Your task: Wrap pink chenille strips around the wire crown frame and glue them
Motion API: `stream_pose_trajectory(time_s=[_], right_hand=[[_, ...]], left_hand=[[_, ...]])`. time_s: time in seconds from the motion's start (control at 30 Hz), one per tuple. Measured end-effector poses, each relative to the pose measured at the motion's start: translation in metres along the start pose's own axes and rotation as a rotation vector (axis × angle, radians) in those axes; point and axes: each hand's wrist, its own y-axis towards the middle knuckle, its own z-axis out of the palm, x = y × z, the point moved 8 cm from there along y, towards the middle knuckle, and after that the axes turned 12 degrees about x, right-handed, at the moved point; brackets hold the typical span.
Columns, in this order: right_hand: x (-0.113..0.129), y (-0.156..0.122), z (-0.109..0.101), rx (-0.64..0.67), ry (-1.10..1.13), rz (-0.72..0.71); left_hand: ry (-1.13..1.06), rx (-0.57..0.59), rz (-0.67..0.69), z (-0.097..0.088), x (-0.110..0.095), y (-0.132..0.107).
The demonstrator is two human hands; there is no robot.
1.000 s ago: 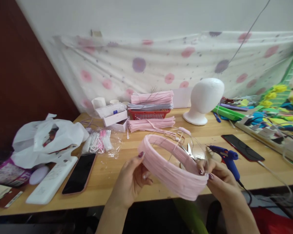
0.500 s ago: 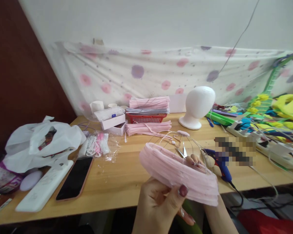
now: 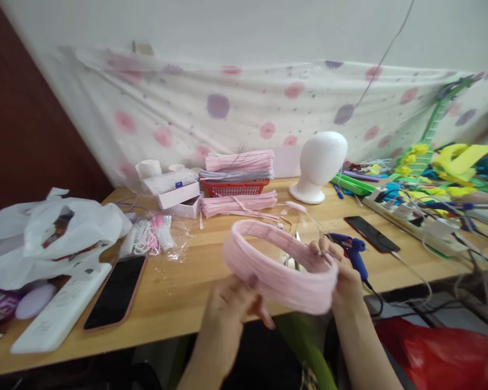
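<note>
A wide pink fuzzy ring [image 3: 268,284], built of stacked pipe-cleaner rows, is held tilted above the table's front part. My left hand [image 3: 231,303] grips its lower left side, thumb on the outer face. At the right end, my right hand [image 3: 339,265] holds the ring's wall, with fingertips over the upper rim. Behind it shows a small pink oval pad [image 3: 296,206] with thin wire running from it. Scissors [image 3: 291,262] lie on the table, partly hidden by the ring. A blue glue gun [image 3: 353,254] rests just beyond my right hand.
A white foam head [image 3: 322,162] stands at the back. Pink pipe-cleaner bundles [image 3: 239,203] lie by a red basket [image 3: 236,188]. Phones, a power strip [image 3: 415,222] and cables occupy the right; a white plastic bag [image 3: 81,227] and bead packets [image 3: 150,235] sit at left.
The ring has turned and shifted slightly left, its opening now showing more. My right hand has moved from behind the ring's wires to its right end. The view has shifted a little.
</note>
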Motion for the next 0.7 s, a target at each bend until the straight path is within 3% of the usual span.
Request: stream_pose_trajectory(time_s=[0.1,0.2,0.33,0.5,0.7], right_hand=[[0.014,0.001,0.016,-0.010,0.000,0.000],[0.021,0.002,0.029,-0.017,-0.016,0.014],[0.018,-0.002,0.038,-0.017,-0.045,0.050],[0.011,-0.010,0.042,-0.002,-0.151,0.112],[0.005,-0.010,0.045,0.067,-0.177,0.134]], left_hand=[[-0.068,-0.137,0.115,-0.031,-0.017,0.012],[-0.124,-0.143,0.127,-0.044,-0.016,0.018],[-0.159,-0.108,0.105,-0.036,-0.002,0.015],[-0.285,-0.251,0.038,-0.025,0.020,0.007],[-0.385,-0.214,0.068,-0.026,0.020,0.010]])
